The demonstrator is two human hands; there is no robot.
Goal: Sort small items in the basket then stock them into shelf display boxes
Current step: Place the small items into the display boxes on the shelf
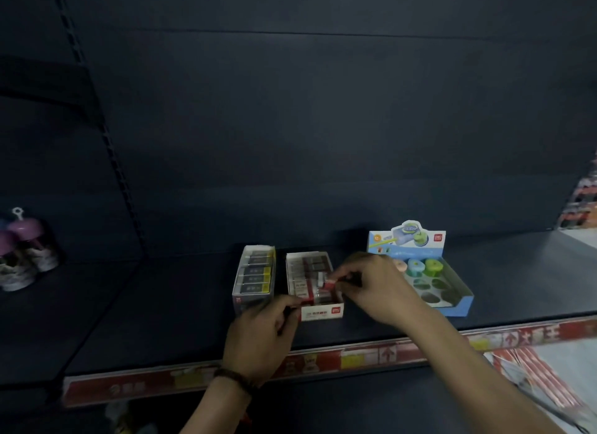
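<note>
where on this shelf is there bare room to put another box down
Bare shelf between the purple-capped items and the yellow-label box, and right of the blue box. Crowded at the red box: the left hand at its front, the right hand pinching a small red item.

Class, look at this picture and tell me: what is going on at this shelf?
A person is stocking display boxes on a dark shelf. Their right grip pinches a small red-and-white item over the red-and-white box. Their left grip curls at that box's front left corner; what it holds is unclear. A blue box stands beside it, partly filled.
</note>
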